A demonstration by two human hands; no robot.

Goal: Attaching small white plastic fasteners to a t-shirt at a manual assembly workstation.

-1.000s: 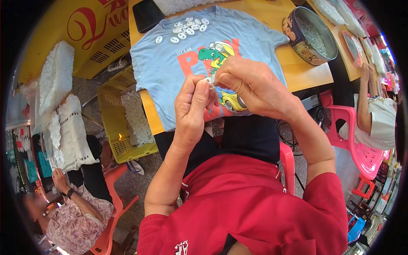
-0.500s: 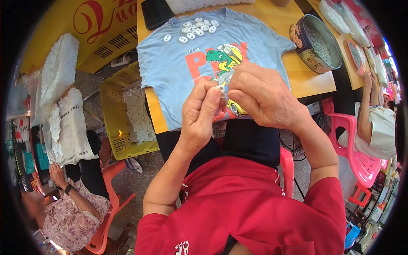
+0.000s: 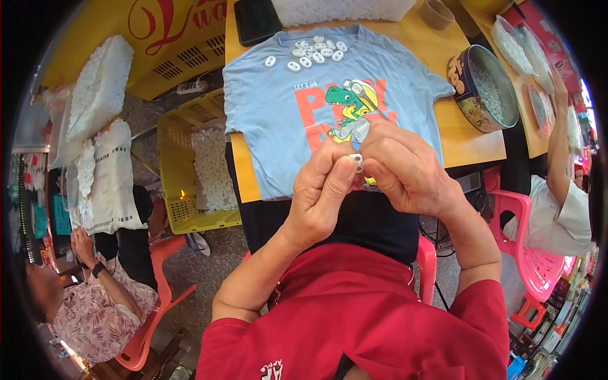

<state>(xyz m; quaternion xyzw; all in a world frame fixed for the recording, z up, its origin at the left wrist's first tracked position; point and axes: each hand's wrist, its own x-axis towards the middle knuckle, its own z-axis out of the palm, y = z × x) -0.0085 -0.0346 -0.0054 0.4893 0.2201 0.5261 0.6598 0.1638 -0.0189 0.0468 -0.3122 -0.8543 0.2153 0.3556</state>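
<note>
Between my left thumb and curled fingers I pinch a small white oval plastic piece with two holes [image 3: 356,159]. My left hand [image 3: 321,193] is closed on it, over the lower part of a blue-grey T-shirt [image 3: 269,120] spread on the table. Right against the piece, my right hand [image 3: 405,168] is closed, fingers curled and thumb bent in; whatever its fingertips hold is hidden. Toward the shirt's neckline lies a loose cluster of similar white oval pieces [image 3: 318,57].
A round tin [image 3: 465,104] of small shiny parts stands right of the shirt. A black tray [image 3: 253,22] and a bulky white bag [image 3: 342,11] lie at the back. A yellow crate [image 3: 174,149] of white pieces sits at left. Other people sit on both sides.
The whole view has shifted, so the table and shirt appear lower and further right. Both hands stay together around the white oval piece, and my right fingers have come closer against it.
</note>
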